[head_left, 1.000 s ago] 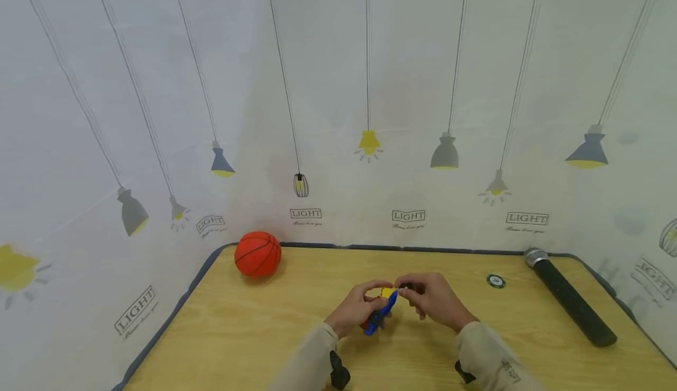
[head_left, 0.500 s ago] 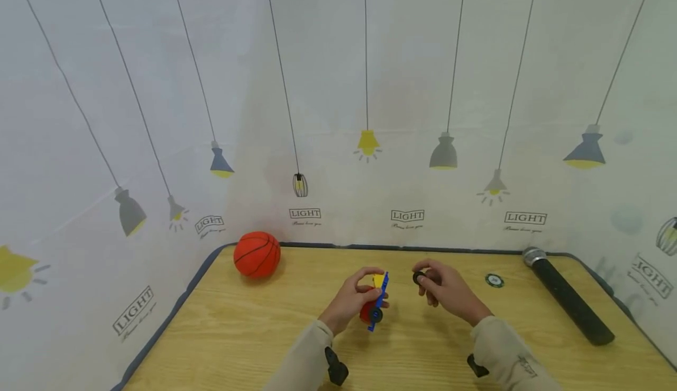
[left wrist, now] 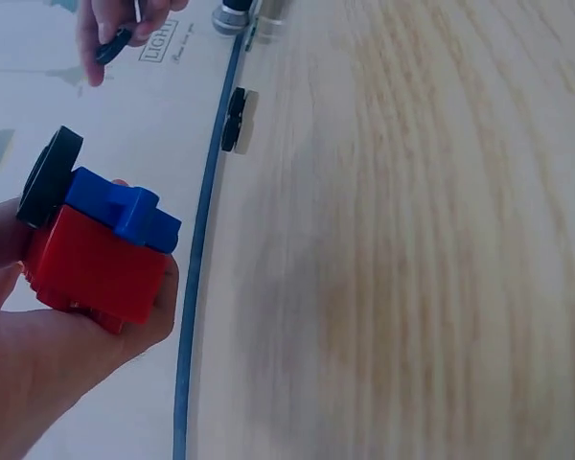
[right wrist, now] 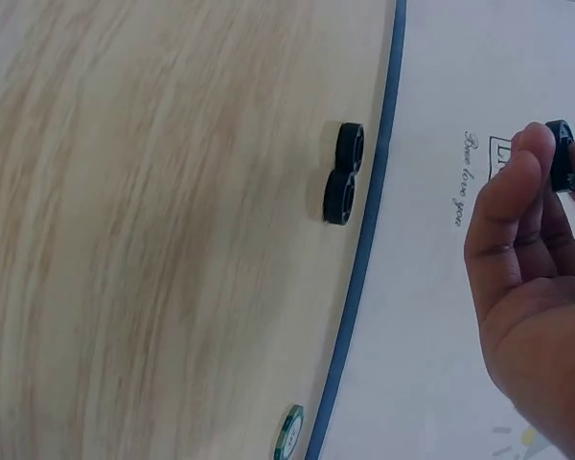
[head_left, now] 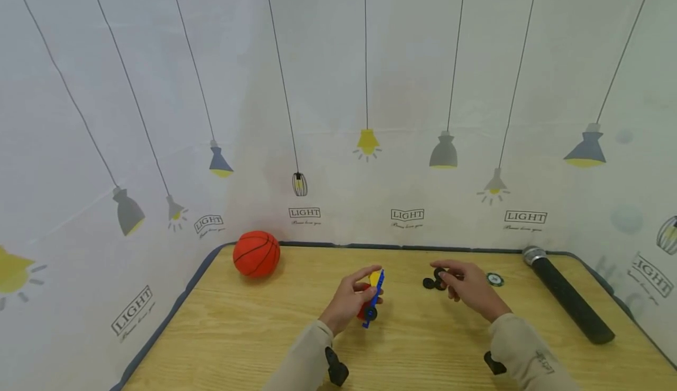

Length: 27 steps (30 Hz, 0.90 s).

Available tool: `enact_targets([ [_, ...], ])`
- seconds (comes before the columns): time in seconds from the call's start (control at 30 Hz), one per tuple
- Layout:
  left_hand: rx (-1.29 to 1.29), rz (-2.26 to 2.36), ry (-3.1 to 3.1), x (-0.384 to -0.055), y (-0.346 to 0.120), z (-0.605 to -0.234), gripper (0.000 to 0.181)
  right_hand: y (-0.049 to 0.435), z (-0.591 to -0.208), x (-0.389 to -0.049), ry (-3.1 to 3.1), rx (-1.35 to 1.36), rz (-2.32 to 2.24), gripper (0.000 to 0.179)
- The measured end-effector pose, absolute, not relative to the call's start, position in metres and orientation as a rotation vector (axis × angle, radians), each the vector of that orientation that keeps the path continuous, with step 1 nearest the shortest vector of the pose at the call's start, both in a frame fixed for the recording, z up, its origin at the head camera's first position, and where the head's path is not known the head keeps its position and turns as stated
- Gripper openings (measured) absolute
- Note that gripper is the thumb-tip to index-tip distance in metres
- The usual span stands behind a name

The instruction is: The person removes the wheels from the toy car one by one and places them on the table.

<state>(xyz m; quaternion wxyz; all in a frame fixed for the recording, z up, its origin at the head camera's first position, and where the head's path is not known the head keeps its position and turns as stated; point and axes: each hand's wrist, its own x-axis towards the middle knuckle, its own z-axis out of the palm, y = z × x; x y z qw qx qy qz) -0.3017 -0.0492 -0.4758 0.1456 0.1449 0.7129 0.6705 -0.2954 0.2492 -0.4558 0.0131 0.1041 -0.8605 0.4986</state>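
My left hand (head_left: 346, 306) grips a toy car (left wrist: 101, 264) with a red body, a yellow part and a blue chassis (head_left: 376, 296). A black wheel (left wrist: 50, 177) sits on the chassis side, low down in the head view. To the right, my right hand (head_left: 473, 288) pinches a loose black wheel (right wrist: 562, 155) between thumb and fingertips, apart from the car. Two more black wheels (right wrist: 350, 149) lie touching each other on the table, just below the right fingertips in the head view. The palm and fingers hide part of the car.
On the wooden table (head_left: 254, 332) a red basketball-patterned ball (head_left: 257, 254) stands at the back left. A green-edged poker chip (head_left: 495, 279) lies beyond the right hand, and a black microphone (head_left: 568, 297) at the right. A printed wall covering (head_left: 338, 144) rises behind the table edge.
My right hand has drawn away from the car toward the right, holding the wheel. The left hand has turned the car more upright, and the two loose wheels now show on the table.
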Motion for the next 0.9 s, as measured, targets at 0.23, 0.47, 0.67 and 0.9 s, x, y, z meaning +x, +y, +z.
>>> enact_targets([
  [0.23,0.392,1.915,2.06,-0.301,-0.049,-0.476,0.051,0.253,-0.458,-0.299,-2.695,0.212,1.509,0.023],
  [0.47,0.387,1.977,1.972,-0.301,-0.048,-0.473,0.048,0.263,-0.468,-0.301,-2.722,0.128,1.471,0.025],
  [0.67,0.347,2.028,1.938,-0.3,-0.048,-0.471,0.047,0.27,-0.473,-0.301,-2.76,0.071,1.4,0.031],
  [0.9,0.366,2.012,1.942,-0.299,-0.048,-0.473,0.046,0.273,-0.477,-0.309,-2.815,-0.026,1.283,0.022],
])
